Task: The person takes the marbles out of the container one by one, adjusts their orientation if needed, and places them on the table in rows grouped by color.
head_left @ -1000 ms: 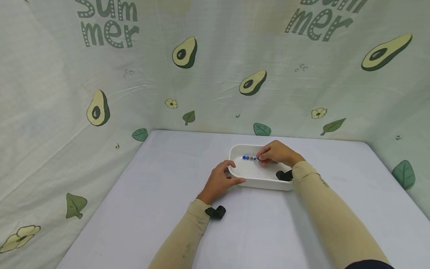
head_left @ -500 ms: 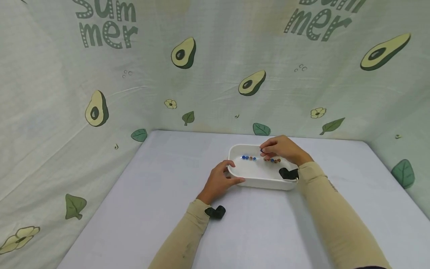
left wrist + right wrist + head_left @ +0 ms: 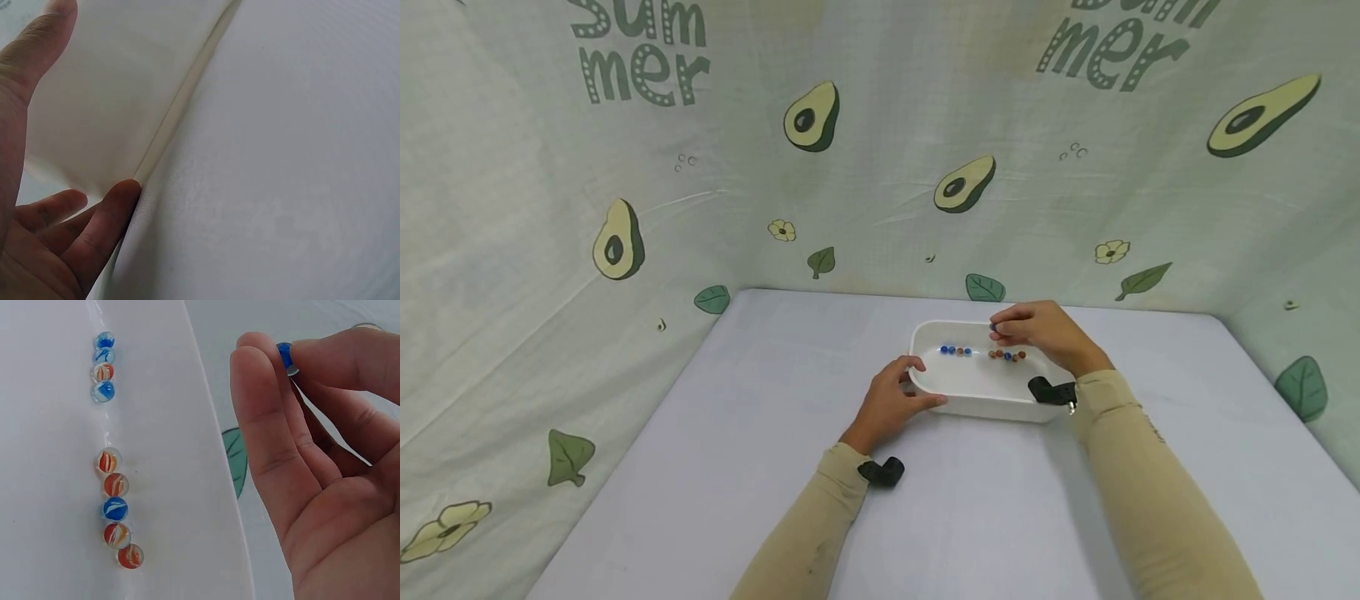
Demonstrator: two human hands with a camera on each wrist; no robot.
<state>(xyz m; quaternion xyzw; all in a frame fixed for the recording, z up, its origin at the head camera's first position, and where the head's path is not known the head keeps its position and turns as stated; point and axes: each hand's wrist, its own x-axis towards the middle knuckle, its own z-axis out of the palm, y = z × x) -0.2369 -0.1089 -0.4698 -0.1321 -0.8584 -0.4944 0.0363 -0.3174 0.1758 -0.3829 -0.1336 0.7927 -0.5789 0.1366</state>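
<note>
A white tray with rounded corners lies on the table. My left hand holds it at the near left corner, thumb along the front wall and fingers at the left side; the left wrist view shows fingertips at the tray's lower edge. Above the tray's far rim, my right hand pinches a blue glass marble between thumb and fingers. On the tray floor lie two short rows of marbles. One row is mostly blue with an orange marble; the other is mostly orange with a blue marble.
A white cloth covers the table. Behind it hangs a pale curtain printed with avocados and leaves. Black wrist cameras sit at both cuffs, the right one overlapping the tray's near right corner in the head view.
My right hand has lifted from the marble row with a blue marble and moved back and right, uncovering the orange row. The left hand and tray have stayed in place.
</note>
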